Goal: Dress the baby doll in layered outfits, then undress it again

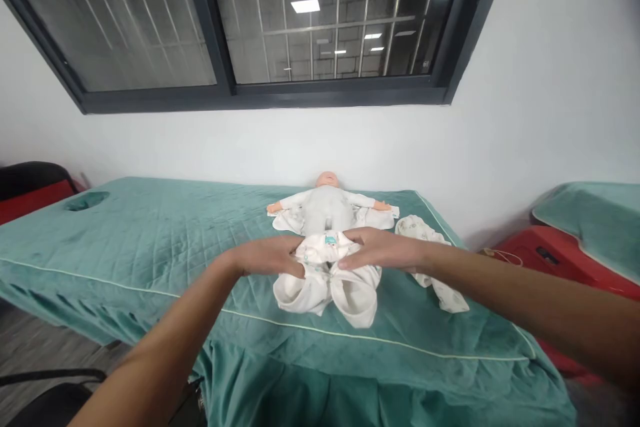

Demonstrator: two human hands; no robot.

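A pair of white baby pants [354, 293] with a small teal print lies bunched on the bed, two wide openings facing me. My left hand [273, 256] grips its left side, thumb at the front and fingers behind the cloth. On the opposite side my right hand [373, 248] pinches the fabric in the same way. Just beyond is a baby doll [327, 207] with a white body, lying on its back with its arms spread. Under the doll's arms a light patterned garment [287, 221] is spread out. My hands and the pants hide the doll's lower part.
A quilted green cover [175, 233] with pale piping drapes the bed, which has a face hole [87, 201] at the far left. Another crumpled patterned garment [425, 233] lies beside my right forearm. A red object [560, 247] stands at the right; a wall and barred window rise behind.
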